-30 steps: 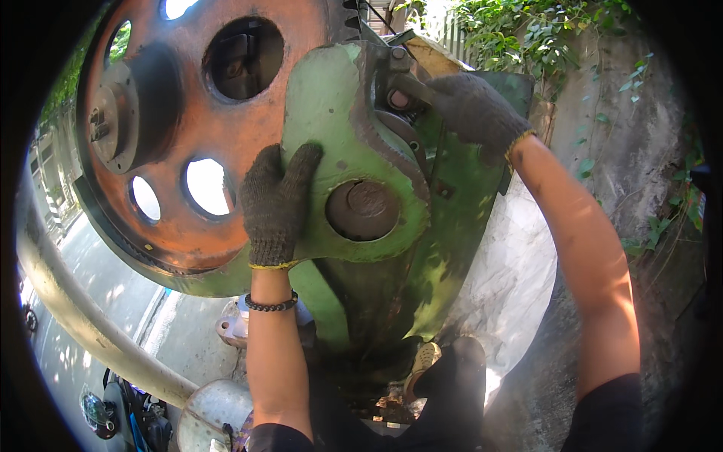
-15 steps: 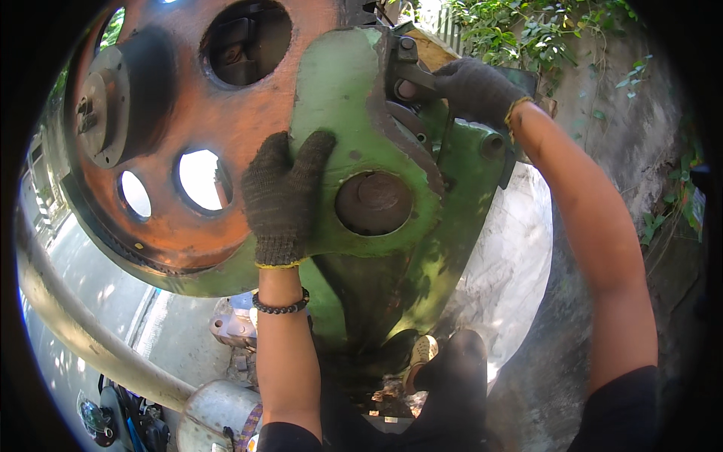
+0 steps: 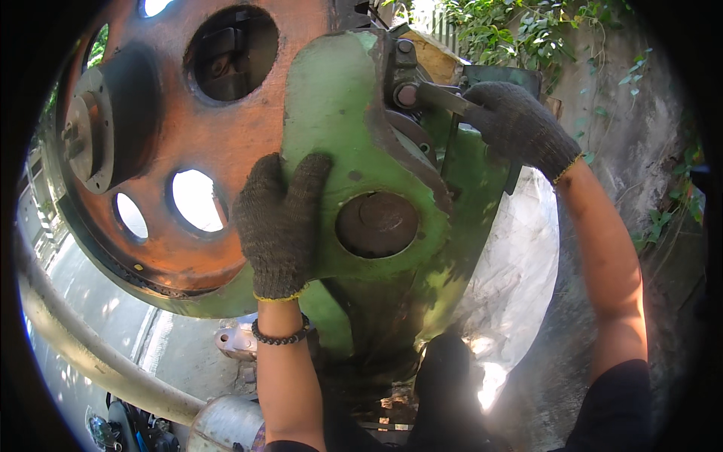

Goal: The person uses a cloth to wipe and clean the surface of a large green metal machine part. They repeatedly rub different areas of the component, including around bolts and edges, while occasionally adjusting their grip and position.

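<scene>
My right hand [image 3: 520,124], in a dark knit glove, is closed round the handle of a flat metal wrench [image 3: 440,98]. The wrench's head meets a bolt [image 3: 407,95] on the dark bracket at the upper edge of the green machine casting [image 3: 331,98]. My left hand [image 3: 280,222], gloved alike, lies against the casting's face with its fingers and thumb apart, gripping nothing. Just right of it is a round recess [image 3: 376,224] in the casting. Behind the casting stands a large orange wheel [image 3: 248,135] with round holes and a dark hub.
A thick pale pipe [image 3: 98,358] curves along the lower left to a metal cylinder [image 3: 226,422]. Stained wall [image 3: 625,158] and leafy vines [image 3: 512,34] border the right. White sheeting [image 3: 520,256] hangs beside the machine. A motorcycle [image 3: 135,426] shows at bottom left.
My right hand has swung the wrench handle outward to the right and slightly down. My left hand stays against the green casting. The whole view has shifted a little.
</scene>
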### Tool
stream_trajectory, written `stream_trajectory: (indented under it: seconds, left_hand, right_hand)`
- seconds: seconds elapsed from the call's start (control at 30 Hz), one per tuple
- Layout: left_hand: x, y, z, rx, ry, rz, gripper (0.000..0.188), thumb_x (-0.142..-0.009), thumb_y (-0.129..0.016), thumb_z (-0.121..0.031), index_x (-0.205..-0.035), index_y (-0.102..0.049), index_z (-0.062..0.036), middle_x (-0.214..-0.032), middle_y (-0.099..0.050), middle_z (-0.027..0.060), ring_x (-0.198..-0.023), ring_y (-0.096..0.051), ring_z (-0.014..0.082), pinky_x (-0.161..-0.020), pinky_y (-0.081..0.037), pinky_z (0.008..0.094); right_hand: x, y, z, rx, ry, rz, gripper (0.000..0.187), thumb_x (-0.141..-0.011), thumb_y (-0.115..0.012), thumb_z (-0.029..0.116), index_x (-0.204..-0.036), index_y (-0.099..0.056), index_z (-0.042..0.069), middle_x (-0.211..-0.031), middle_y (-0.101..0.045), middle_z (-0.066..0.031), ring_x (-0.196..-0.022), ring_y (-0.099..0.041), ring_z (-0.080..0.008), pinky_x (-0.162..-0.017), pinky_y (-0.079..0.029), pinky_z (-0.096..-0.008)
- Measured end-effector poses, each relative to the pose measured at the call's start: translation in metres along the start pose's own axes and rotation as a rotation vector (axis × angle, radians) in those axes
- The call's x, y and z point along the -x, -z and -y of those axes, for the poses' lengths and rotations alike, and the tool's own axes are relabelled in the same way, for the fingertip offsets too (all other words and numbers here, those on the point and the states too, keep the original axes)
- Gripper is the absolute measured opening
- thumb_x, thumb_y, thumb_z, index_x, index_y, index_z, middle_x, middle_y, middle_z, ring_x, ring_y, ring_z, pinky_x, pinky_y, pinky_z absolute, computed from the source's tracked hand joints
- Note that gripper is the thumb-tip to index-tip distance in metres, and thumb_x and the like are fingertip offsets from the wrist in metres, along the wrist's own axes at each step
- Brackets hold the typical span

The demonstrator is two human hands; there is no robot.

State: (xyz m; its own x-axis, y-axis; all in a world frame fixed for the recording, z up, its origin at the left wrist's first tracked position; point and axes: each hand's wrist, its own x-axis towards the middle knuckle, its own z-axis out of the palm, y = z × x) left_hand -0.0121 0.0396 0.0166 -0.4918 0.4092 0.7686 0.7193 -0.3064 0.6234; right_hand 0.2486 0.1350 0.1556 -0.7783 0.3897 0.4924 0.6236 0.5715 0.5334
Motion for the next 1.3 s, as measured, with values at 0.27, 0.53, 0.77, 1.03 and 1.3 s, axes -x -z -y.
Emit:
stream_trajectory:
  seconds: [0.27,0.53,0.77,1.03,1.3]
  left_hand:
    - [0.002,-0.001,0.004,0.107,0.048,0.001,0.053,-0.089,-0.072,-0.047,-0.104,-0.069,0.0033,-0.088,-0.073,0.018,-0.08,-0.069,0.0265,-0.078,-0.053,0.0405]
    - [0.001,-0.005,0.014,0.115,-0.112,-0.037,0.049,-0.089,-0.074,-0.044,-0.105,-0.07,0.0024,-0.089,-0.074,0.0169,-0.08,-0.069,0.0246,-0.078,-0.053,0.0394]
    - [0.002,-0.003,0.013,0.071,-0.064,-0.044,0.052,-0.088,-0.073,-0.047,-0.104,-0.07,0.0028,-0.088,-0.071,0.0195,-0.081,-0.068,0.0303,-0.079,-0.052,0.0398]
    - [0.007,-0.003,0.009,0.17,-0.004,0.0,0.032,-0.093,-0.068,-0.031,-0.106,-0.068,-0.0018,-0.094,-0.067,0.0152,-0.083,-0.064,0.0293,-0.077,-0.051,0.0404]
    - [0.006,-0.003,0.002,0.13,-0.056,-0.087,0.046,-0.087,-0.075,-0.042,-0.099,-0.07,0.0029,-0.083,-0.07,0.0213,-0.075,-0.068,0.0317,-0.075,-0.051,0.0421]
  right_hand:
    - [0.006,-0.01,0.018,-0.501,-0.082,-0.234,0.04,-0.092,-0.066,0.012,-0.132,-0.064,0.01,-0.108,-0.072,-0.019,-0.09,-0.07,-0.0285,-0.079,-0.055,-0.0356]
    - [-0.02,-0.037,-0.009,-0.106,0.044,-0.285,0.033,-0.094,-0.059,0.014,-0.126,-0.067,0.016,-0.108,-0.072,-0.0147,-0.094,-0.069,-0.0362,-0.083,-0.055,-0.0425]
    - [-0.051,-0.025,-0.001,0.04,0.095,-0.104,0.029,-0.098,-0.056,0.032,-0.119,-0.069,0.018,-0.098,-0.073,-0.015,-0.092,-0.07,-0.0363,-0.081,-0.056,-0.0439]
    - [-0.064,0.023,0.029,0.041,-0.081,0.041,0.033,-0.095,-0.056,0.034,-0.099,-0.077,0.008,-0.093,-0.072,-0.0215,-0.088,-0.071,-0.039,-0.08,-0.056,-0.0463]
    - [-0.055,0.021,0.048,-0.132,-0.205,0.011,0.037,-0.09,-0.062,0.035,-0.096,-0.077,0.001,-0.087,-0.072,-0.0237,-0.081,-0.071,-0.0396,-0.079,-0.056,-0.0467]
